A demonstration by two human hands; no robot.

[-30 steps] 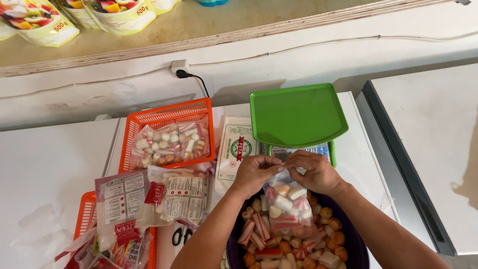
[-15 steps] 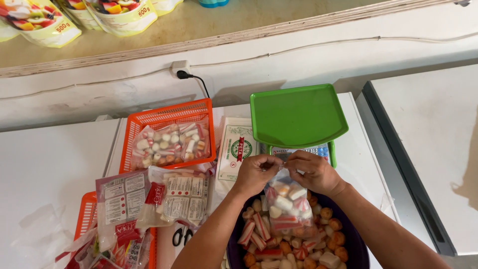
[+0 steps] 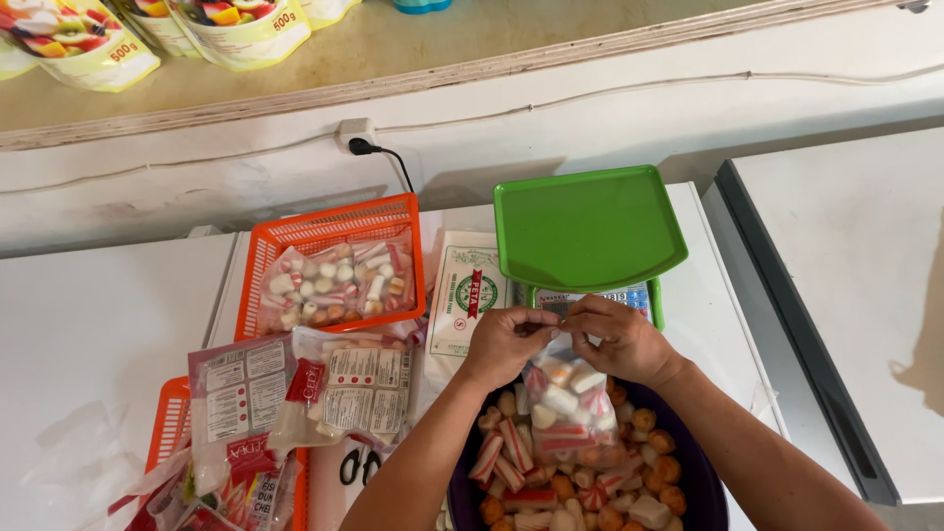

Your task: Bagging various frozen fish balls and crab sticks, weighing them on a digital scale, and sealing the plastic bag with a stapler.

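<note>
Up over the round purple bowl (image 3: 710, 484) on the white table (image 3: 88, 324), the left hand (image 3: 506, 339) and right hand (image 3: 621, 339) pinch the small clear plastic bag of food pieces (image 3: 572, 408) at its top, by the green scale (image 3: 587, 228).

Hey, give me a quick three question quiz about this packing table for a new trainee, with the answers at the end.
1. What do both hands pinch at its top?
2. True or false: the green scale tray carries a filled bag.
3. Where do the packed bags lie: A) orange basket, B) purple basin?

Key:
1. A small clear bag of mixed pieces, held by the left hand and right hand over the purple basin.
2. False, nothing lies on it.
3. A.
</note>
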